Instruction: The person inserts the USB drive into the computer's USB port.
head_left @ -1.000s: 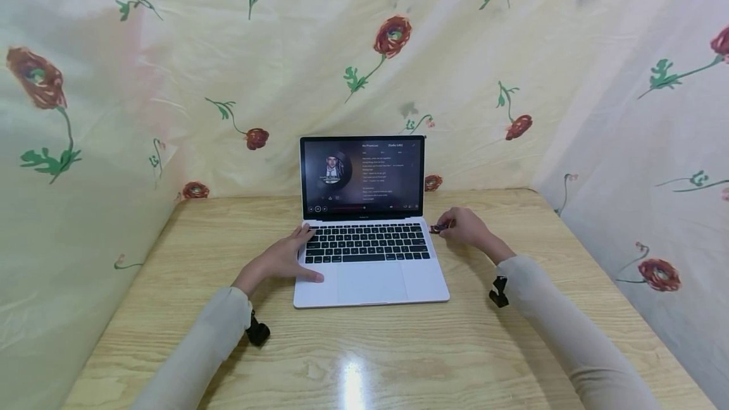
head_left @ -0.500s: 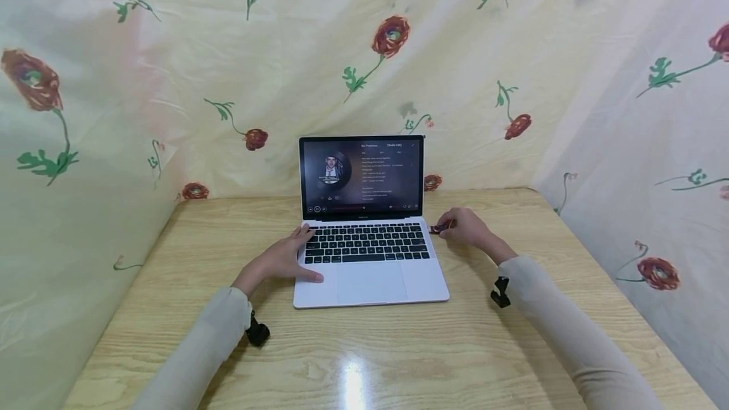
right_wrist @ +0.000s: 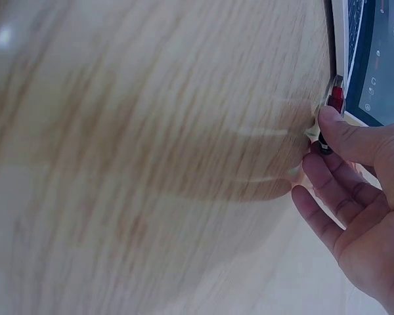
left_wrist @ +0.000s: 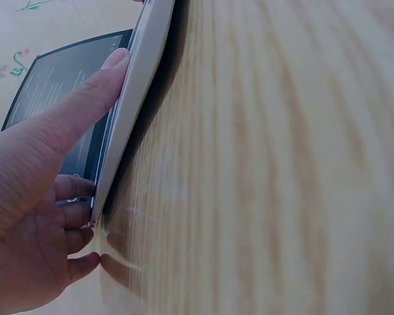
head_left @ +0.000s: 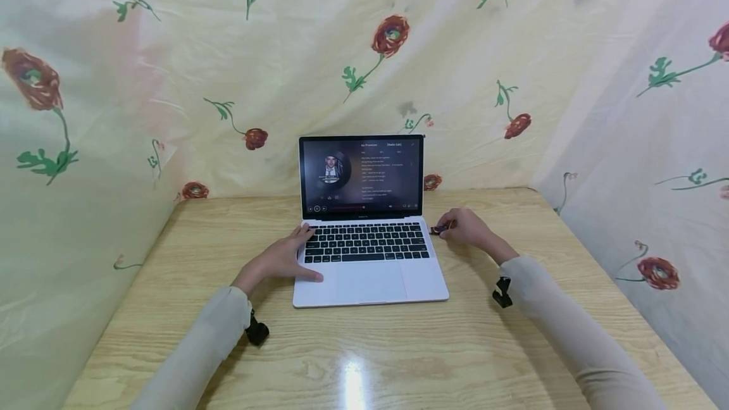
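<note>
An open laptop [head_left: 370, 280] with a silver body and black keys stands on the wooden table. My left hand [head_left: 281, 257] rests at its left side, the thumb lying straight on the palm rest and another fingertip at the upper left corner of the keyboard. In the left wrist view, the other fingers of that hand [left_wrist: 39, 216] touch the laptop's edge. My right hand [head_left: 464, 228] pinches a small red and black USB stick [right_wrist: 336, 98] between thumb and fingers, its front end right at the laptop's right side. The port itself is hidden.
The lit laptop screen [head_left: 364, 176] shows a music player with lyrics. Flower-patterned cloth [head_left: 319, 68] hangs behind the table [head_left: 319, 359] and along both sides. Black straps with small devices [head_left: 257, 332] sit on both wrists.
Both hands keep their places, the left on the laptop and the right at its side with the USB stick. The right wrist shifts very slightly to the right.
</note>
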`<state>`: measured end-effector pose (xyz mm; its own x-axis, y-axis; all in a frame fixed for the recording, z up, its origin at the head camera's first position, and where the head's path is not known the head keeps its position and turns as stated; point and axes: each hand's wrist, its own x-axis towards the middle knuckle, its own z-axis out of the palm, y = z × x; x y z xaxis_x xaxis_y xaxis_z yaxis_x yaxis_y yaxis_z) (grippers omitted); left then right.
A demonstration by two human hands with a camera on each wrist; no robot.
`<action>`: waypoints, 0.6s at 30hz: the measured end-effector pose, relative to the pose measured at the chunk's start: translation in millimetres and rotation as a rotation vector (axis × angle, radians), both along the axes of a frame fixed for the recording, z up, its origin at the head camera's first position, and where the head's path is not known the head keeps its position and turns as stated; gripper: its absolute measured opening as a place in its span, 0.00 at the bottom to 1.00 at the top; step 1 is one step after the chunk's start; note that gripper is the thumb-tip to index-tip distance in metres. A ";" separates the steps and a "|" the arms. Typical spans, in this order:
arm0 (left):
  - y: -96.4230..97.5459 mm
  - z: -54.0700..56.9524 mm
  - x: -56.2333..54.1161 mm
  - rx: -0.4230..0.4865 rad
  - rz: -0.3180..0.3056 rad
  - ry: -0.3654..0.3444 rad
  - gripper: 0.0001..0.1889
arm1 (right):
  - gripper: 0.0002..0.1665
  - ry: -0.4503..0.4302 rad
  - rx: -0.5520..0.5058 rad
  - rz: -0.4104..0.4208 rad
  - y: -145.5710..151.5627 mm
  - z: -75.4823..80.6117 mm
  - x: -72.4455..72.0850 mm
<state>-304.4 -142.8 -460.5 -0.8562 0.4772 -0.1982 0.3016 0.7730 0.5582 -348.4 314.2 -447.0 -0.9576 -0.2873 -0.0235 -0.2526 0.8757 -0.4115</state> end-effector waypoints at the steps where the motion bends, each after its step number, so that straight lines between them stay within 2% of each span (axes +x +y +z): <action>1: 0.0 0.3 0.0 -0.002 0.001 -0.001 0.65 | 0.10 -0.001 0.000 -0.002 0.1 0.1 0.1; 18: -0.4 -1.2 -1.1 -0.014 0.005 -0.002 0.66 | 0.09 -0.009 0.013 0.020 0.7 0.8 4.5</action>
<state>-305.5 -143.2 -461.7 -0.8579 0.4704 -0.2066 0.2969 0.7821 0.5479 -343.9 314.8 -446.2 -0.9512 -0.3064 -0.0364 -0.2666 0.8756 -0.4027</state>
